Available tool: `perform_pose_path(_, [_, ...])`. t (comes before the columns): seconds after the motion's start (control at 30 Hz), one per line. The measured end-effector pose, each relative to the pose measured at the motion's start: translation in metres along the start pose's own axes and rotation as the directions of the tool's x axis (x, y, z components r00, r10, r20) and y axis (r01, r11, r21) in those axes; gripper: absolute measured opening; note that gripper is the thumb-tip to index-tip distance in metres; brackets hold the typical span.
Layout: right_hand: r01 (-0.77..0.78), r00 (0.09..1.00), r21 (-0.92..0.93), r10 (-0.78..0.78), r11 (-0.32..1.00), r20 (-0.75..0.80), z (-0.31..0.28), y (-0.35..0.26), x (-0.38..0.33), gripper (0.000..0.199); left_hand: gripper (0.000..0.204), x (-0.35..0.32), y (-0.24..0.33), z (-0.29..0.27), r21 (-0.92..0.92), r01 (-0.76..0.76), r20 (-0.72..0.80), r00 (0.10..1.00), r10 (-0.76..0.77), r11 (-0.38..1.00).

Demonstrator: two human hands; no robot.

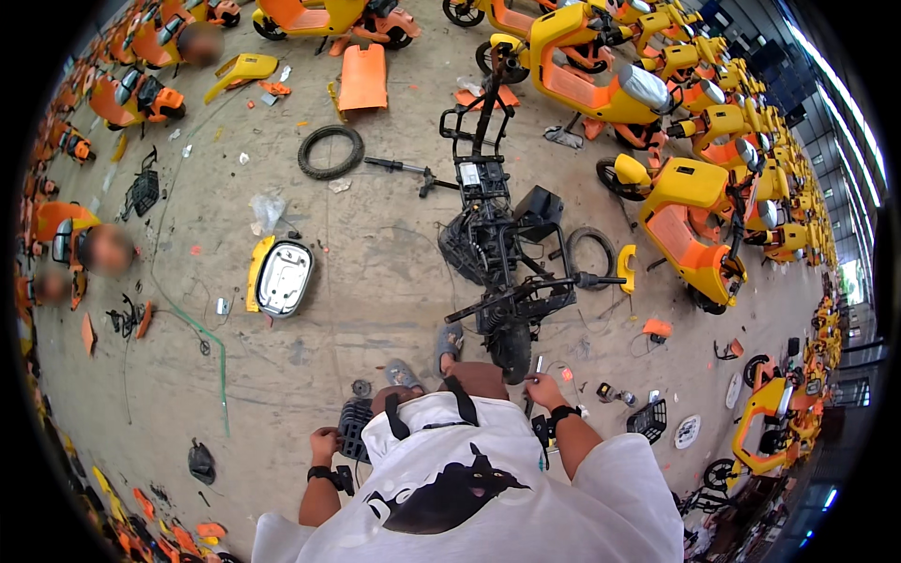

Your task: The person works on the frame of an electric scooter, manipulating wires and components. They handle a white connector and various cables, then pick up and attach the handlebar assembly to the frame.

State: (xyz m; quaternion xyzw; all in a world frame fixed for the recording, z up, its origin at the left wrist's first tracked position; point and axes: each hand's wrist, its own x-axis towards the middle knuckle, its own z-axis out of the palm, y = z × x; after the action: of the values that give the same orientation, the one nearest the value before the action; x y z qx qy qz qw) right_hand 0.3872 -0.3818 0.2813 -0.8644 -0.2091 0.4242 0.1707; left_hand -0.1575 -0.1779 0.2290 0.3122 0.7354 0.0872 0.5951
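Observation:
Straight ahead of me, a stripped black scooter frame (488,225) lies on the floor, its wheel (511,352) close to my knees. My right hand (544,389) is beside that wheel, its fingers closed on a slim metal tool (538,365); the tool's exact kind is too small to tell. Down at my left side, my left hand (325,443) is curled next to a black slatted basket (355,427). Whether those fingers hold anything or touch the basket is unclear.
A loose tire (330,152), a white-lined seat part (283,278) and an orange panel (363,79) lie on the concrete. Another tire (591,258) is right of the frame. Yellow scooters (690,211) crowd the right. A small black basket (648,419) sits near my right arm. People are at far left.

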Motion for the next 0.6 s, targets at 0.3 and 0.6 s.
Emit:
perform_pose_path(0.3, [0.037, 0.999, 0.157, -0.043, 0.987, 0.033, -0.009, -0.028, 0.082, 0.034, 0.021, -0.027, 0.059, 0.024, 0.068, 0.009, -0.030, 1.000, -0.007, 0.998])
perform_pose_path(0.6, [0.068, 0.997, 0.360, -0.046, 0.930, -0.069, -0.050, -0.038, 0.135, 0.025, 0.022, -0.038, 0.100, 0.055, 0.104, -0.096, -0.056, 0.993, 0.103, 0.990])
